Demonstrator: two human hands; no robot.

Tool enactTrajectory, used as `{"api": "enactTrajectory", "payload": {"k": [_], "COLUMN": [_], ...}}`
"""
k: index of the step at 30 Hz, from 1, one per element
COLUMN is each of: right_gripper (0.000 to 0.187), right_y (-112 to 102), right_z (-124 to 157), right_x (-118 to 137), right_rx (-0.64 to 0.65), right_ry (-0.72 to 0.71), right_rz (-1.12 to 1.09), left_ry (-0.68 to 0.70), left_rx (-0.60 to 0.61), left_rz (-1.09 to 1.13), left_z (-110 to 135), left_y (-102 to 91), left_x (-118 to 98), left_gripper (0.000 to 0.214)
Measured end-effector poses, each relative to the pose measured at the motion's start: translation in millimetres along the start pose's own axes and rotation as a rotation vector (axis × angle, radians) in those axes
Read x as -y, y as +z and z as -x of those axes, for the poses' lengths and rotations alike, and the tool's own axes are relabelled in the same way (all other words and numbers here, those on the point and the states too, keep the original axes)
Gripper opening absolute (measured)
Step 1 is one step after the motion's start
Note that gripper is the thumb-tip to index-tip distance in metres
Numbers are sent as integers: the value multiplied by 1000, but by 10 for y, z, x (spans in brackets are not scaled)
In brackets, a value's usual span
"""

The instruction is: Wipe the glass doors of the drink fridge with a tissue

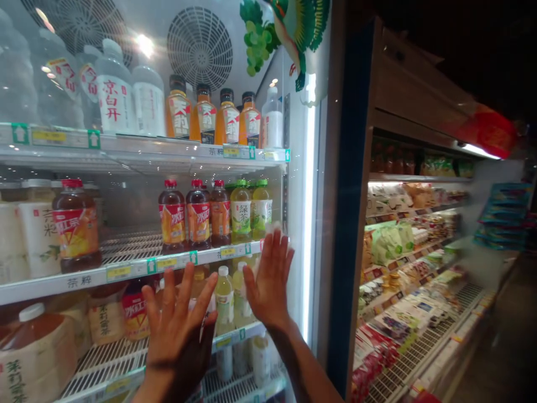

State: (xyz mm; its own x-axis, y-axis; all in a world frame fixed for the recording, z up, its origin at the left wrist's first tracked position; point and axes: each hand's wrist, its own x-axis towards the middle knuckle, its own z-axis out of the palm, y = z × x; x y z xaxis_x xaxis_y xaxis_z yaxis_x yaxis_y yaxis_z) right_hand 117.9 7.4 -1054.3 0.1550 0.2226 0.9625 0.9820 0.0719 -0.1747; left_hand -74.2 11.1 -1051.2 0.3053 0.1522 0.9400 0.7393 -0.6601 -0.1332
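Observation:
Both my hands lie flat against the glass door (pixel 138 212) of a drinks fridge. My left hand (pixel 176 330) is open with fingers spread, low on the glass. My right hand (pixel 268 280) is open too, pressed near the door's right edge beside a lit strip (pixel 309 224). Behind the glass, dark tea bottles with red caps (pixel 184 215) and green tea bottles (pixel 251 210) stand on the middle shelf. Orange drink bottles (pixel 213 117) and large water bottles (pixel 115 95) stand on the top shelf. Neither hand holds anything.
A dark blue frame post (pixel 348 224) separates the fridge from an open chiller (pixel 419 291) on the right, stocked with packaged food. A floor aisle (pixel 507 347) runs along the chiller. A bird and grape decoration (pixel 289 33) sticks to the fridge top.

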Motion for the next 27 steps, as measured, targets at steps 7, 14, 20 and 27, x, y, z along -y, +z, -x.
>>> {"api": "enactTrajectory", "payload": {"k": [7,14,20,27], "right_gripper": [82,79,80,95], "right_y": [293,394,524,560], "right_z": [449,79,600,-19], "right_x": [723,1561,2125,2416], "right_rx": [-10,19,198,255], "right_ry": [-3,-102,-485,-551], "right_rz": [12,-42,-68,-137], "left_ry": [-23,-75,-168,-92], "left_rx": [29,10,-1,-43], "left_rz": [-84,-78,-125,-221], "left_z": [306,520,803,1122], "left_y": [-283,-624,-957,-978], "left_x": [669,1307,1967,2254], "left_gripper": [75,74,77,78]}}
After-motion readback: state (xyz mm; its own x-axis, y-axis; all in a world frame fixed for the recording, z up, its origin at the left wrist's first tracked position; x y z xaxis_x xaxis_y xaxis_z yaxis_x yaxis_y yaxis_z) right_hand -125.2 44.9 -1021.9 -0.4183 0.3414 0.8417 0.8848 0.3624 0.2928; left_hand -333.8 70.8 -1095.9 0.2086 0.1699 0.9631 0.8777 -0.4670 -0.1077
